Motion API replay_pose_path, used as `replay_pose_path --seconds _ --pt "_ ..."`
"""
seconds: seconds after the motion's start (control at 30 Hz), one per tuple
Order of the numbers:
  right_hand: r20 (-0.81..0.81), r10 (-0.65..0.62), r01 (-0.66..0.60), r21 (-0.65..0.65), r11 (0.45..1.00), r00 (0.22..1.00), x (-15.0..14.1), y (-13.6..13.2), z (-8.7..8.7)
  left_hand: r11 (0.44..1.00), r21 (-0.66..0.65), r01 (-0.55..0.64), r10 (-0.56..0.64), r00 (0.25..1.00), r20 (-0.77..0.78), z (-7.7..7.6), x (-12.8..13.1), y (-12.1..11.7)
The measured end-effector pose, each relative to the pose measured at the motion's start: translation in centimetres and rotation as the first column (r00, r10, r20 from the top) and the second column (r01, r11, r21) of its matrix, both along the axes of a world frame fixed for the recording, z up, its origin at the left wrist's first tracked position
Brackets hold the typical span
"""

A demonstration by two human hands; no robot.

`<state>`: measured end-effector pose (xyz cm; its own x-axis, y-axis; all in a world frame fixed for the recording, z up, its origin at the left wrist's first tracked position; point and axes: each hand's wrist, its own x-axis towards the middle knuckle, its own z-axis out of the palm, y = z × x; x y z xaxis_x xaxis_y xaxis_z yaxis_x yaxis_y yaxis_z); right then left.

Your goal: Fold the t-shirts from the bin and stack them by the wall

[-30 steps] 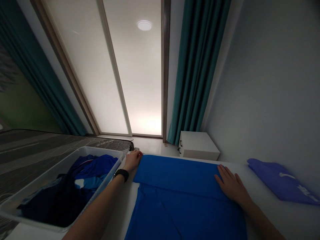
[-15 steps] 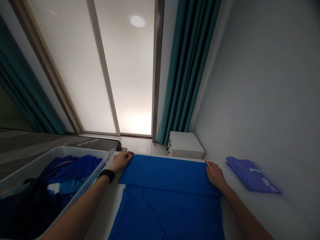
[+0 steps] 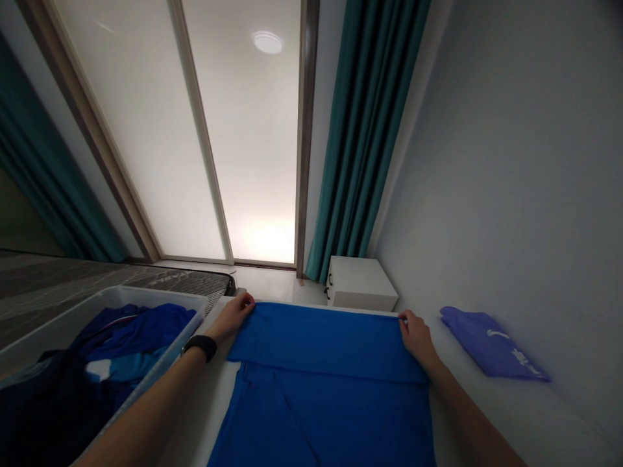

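Observation:
A blue garment [image 3: 335, 389], its exact kind unclear, lies flat on a white table [image 3: 204, 402], with its far part folded over toward me. My left hand [image 3: 237, 312], with a black band on the wrist, pinches the far left corner of the fold. At the far right corner, my right hand [image 3: 415, 332] grips the cloth between thumb and fingers. The fold's loose edge runs across the garment, and the near end runs out of view at the bottom.
On the left stands a clear plastic bin [image 3: 195, 310] with dark and blue clothes [image 3: 146, 324]. A folded purple garment [image 3: 496, 344] with white print lies at the right, by the wall. Beyond the table are a white cabinet [image 3: 363, 275] and a teal curtain [image 3: 370, 143].
My left hand has shifted slightly left, and the garment's left corner has moved with it. My right fingers have closed into a pinch on the right corner.

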<state>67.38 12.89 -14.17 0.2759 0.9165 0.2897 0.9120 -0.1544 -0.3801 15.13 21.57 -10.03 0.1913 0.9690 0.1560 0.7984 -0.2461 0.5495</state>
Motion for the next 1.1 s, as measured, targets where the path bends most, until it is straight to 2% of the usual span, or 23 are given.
replay_pose_path --seconds 0.23,0.43,0.6,0.93,1.1 --pt "-0.209 0.042 -0.042 0.007 0.999 0.977 1.1 0.2 0.7 0.999 -0.021 0.043 -0.042 0.998 0.041 1.0 -0.3 0.4" --pt "-0.267 0.044 -0.027 0.068 0.997 0.963 1.3 -1.2 2.5 0.997 0.074 -0.019 0.014 0.998 0.062 1.4 -0.5 -0.7" --pt "-0.33 0.046 -0.016 0.094 0.995 0.943 1.0 -3.3 4.5 0.986 0.152 -0.065 0.05 0.994 0.101 2.0 -0.8 -2.9" --pt "-0.385 0.053 -0.009 0.116 0.993 0.921 0.0 -8.7 8.2 0.965 0.244 -0.098 0.052 0.981 0.188 6.0 -0.9 -8.6" --pt "-0.408 0.081 -0.032 0.125 0.992 0.91 -0.7 -12.1 9.5 0.958 0.265 -0.107 0.047 0.974 0.222 6.9 -1.2 -11.7"
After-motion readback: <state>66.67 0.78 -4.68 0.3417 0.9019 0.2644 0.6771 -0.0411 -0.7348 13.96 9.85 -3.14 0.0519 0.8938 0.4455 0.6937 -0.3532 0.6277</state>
